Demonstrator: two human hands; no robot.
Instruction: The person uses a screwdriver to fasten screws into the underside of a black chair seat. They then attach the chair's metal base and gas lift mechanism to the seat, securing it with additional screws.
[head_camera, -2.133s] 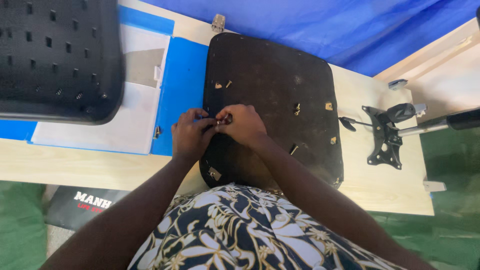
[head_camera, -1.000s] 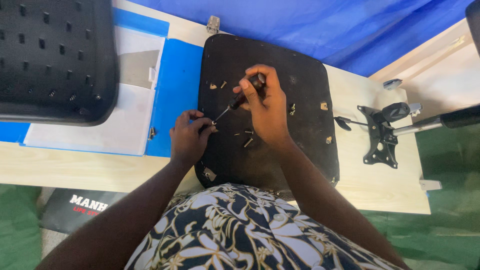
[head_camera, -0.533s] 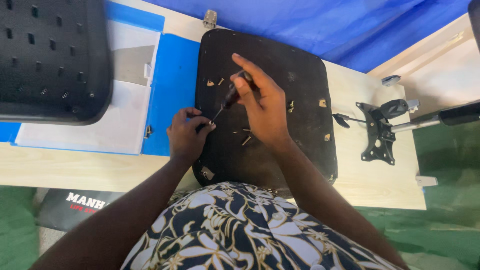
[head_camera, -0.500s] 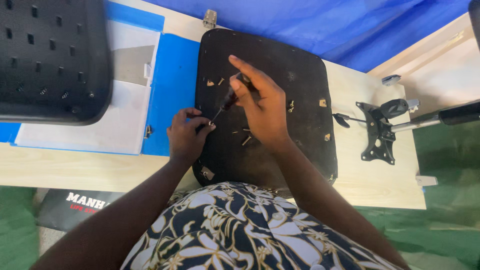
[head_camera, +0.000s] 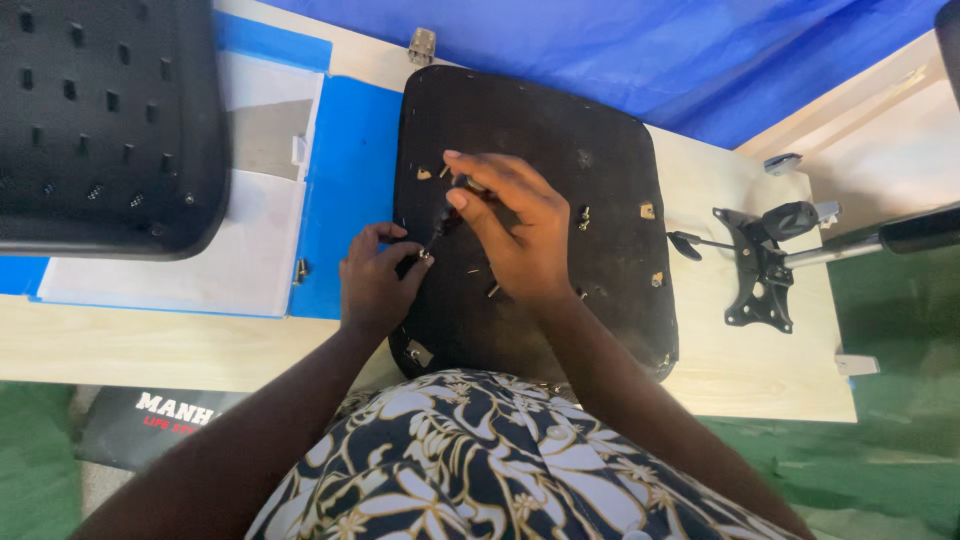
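**Two hands, one small screw on a dark seat board**

A big pale wooden worktop (head_camera: 150, 345) carries everything. In the middle lies a dark, flat seat board (head_camera: 600, 150) with little metal bits stuck in it. The right hand (head_camera: 515, 235) is over the board, its fingers closed round a thin black screwdriver (head_camera: 445, 212) that slants down to the left. The left hand (head_camera: 372, 285) sits at the board's left edge, with its fingers pinched at the tool's tip. There may be a tiny screw there, but it is too small to be sure.

To do this well, I think the tool should stand straight on the screw, and the left hand should keep the tip from slipping off.

Around them: a black backrest with holes (head_camera: 100, 120) at the far left, a blue and white folder (head_camera: 340, 200) beside the board, and a black metal bracket (head_camera: 760, 265) with a lever, well apart on the right. Loose screws (head_camera: 585, 216) stick up near the right hand and could catch a wrist.
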